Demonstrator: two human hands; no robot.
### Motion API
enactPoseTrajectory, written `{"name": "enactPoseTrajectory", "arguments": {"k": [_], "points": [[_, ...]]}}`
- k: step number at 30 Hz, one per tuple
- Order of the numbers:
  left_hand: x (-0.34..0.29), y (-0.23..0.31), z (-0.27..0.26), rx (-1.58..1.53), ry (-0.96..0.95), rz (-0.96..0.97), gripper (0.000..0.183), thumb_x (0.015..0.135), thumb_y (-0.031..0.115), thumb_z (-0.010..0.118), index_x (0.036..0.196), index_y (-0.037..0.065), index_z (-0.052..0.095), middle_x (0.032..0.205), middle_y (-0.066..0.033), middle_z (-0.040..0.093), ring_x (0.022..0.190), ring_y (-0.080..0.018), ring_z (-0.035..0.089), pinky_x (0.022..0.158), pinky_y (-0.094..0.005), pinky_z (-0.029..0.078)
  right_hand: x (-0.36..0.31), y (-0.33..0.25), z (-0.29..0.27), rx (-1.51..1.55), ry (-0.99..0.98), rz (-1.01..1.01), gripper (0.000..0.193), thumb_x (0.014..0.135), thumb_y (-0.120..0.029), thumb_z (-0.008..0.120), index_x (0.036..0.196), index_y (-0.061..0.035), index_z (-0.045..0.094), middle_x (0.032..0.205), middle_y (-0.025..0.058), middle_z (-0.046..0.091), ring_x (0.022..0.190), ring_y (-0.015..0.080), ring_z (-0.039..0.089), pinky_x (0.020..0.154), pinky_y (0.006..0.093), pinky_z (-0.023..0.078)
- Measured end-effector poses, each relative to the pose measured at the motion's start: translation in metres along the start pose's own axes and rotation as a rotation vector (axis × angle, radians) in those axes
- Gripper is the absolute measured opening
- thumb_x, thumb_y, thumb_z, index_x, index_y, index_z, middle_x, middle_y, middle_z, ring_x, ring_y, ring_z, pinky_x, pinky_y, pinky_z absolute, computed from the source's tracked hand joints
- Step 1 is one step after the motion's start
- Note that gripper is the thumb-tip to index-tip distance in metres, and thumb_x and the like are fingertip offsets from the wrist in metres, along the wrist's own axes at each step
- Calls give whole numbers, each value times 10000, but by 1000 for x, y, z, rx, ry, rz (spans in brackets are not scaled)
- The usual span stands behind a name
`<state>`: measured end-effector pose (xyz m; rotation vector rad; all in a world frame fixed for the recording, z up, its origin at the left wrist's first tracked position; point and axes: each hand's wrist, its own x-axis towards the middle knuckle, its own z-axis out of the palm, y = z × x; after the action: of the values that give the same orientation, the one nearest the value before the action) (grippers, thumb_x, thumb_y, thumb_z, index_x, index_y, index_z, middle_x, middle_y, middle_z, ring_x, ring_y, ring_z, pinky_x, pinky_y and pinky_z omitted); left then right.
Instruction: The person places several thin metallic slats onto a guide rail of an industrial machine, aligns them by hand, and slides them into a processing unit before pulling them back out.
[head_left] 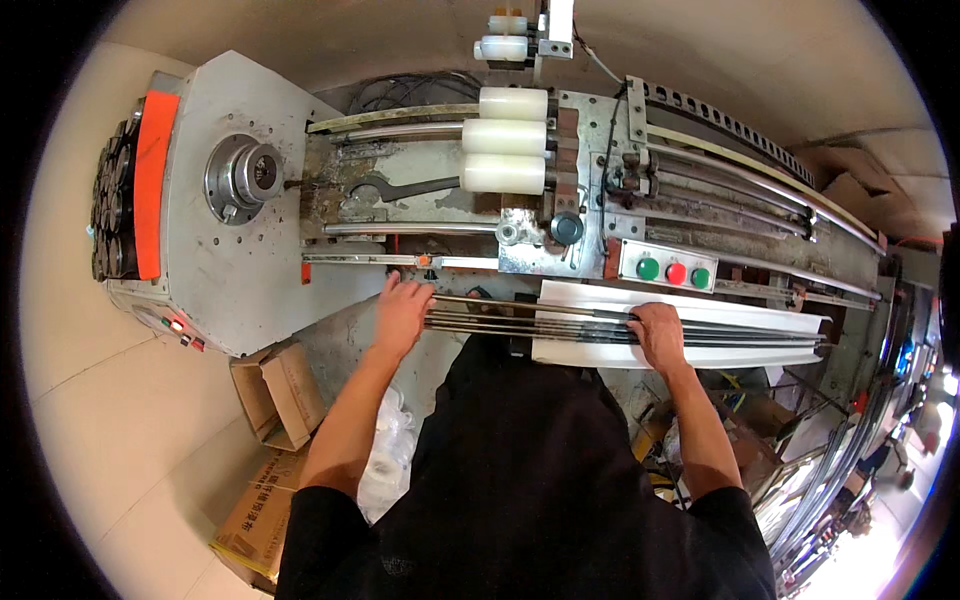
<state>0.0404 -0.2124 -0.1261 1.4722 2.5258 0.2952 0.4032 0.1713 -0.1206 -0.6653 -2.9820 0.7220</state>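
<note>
A bundle of long thin metal rods (510, 325) runs left to right in front of my body. My left hand (403, 315) is closed at the rods' left ends, fingertips toward the machine; its palm side is hidden. Around the rods' middle, my right hand (658, 333) is curled, thumb side inward. Beneath their right part lies a long white trough (585, 294), and the rods' darker right ends reach to its far right end. Left of the trough, the rods stretch over open space between it and my left hand.
Behind my hands stands a machine with a grey housing (250, 270), a round chuck (245, 178), white rollers (503, 174) and a hook-shaped wrench (410, 188). A button panel (668, 268) sits just beyond the trough. Cardboard boxes (280, 395) stand at lower left.
</note>
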Motion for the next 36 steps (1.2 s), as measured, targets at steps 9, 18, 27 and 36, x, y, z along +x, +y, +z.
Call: {"name": "enactPoseTrajectory", "arguments": {"k": [9,18,27,36], "points": [[129,74,-122,-252,131,217,253,1028,262,724,1186,65,744,1041,-134,740,968,-387,699,862,-494,544,131,-122,-101,33,374,-329,248,857,-128,852,1082,-97,753,979,68,711,873,313,691,730,436,570],[206,72,-127,-192,261,181,171,1004,247,747,1051,85,723,965,-100,724,883,-372,688,791,-486,528,220,-94,-105,145,339,-275,208,882,-127,833,1070,-81,759,993,105,718,923,349,717,798,453,586],[236,57,-107,-229,301,155,216,980,270,789,1072,81,738,1014,-87,715,951,-350,691,817,-469,547,250,-82,-91,177,320,-171,183,875,-88,832,1039,-73,750,1002,122,719,946,365,714,827,461,579],[241,59,-104,-143,269,-23,367,866,363,899,989,70,717,985,-87,674,954,-352,660,824,-481,564,254,-74,-86,152,256,-101,209,908,-91,797,1107,-58,745,1053,138,731,1021,387,702,935,482,547]]}}
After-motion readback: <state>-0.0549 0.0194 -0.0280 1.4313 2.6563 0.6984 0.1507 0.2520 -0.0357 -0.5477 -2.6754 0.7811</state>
